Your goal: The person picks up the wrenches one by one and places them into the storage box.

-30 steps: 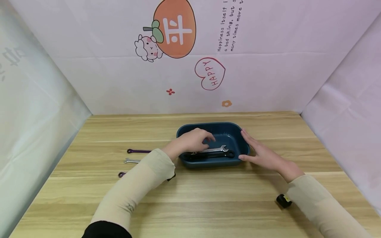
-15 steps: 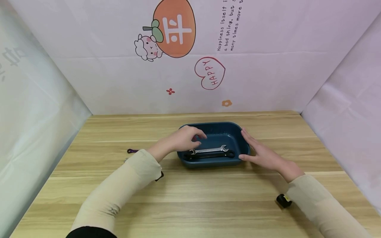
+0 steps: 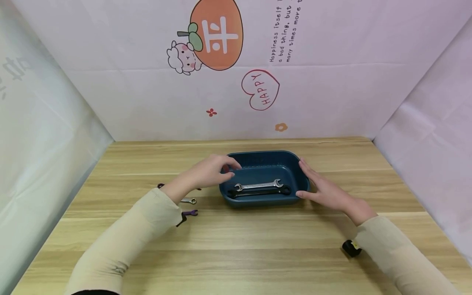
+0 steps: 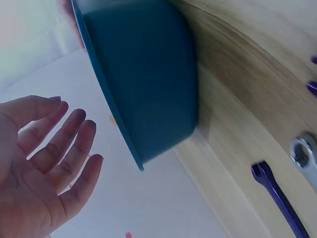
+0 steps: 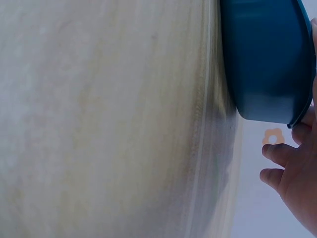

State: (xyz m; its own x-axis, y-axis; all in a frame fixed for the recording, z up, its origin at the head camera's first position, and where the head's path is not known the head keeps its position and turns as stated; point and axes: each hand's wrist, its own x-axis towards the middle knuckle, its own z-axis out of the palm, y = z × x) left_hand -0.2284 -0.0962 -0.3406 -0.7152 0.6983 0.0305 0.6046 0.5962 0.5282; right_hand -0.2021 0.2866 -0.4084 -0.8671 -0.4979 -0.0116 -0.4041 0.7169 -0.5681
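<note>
A dark blue bin [image 3: 265, 201] stands on the table. Inside it lie a silver wrench [image 3: 258, 186] and a black wrench [image 3: 262, 192], side by side along the front wall. My left hand [image 3: 212, 170] hovers at the bin's left rim, loosely bent and holding nothing; the left wrist view shows its bare palm [image 4: 34, 193] apart from the bin wall. With fingers fairly straight, my right hand [image 3: 326, 192] rests against the bin's right end. Partly under the left forearm lie a silver wrench [image 3: 190, 200] and purple wrenches [image 3: 191, 213] on the table.
A white cloth wall [image 3: 147, 106] with printed drawings rises behind the wooden table [image 3: 258, 254], and cloth sides close it in left and right. A small black device [image 3: 351, 248] shows by the right sleeve.
My left hand has drawn back leftward from inside the bin to its left rim, uncovering the wrenches' left ends there and wrench ends on the table. The right hand stays put.
</note>
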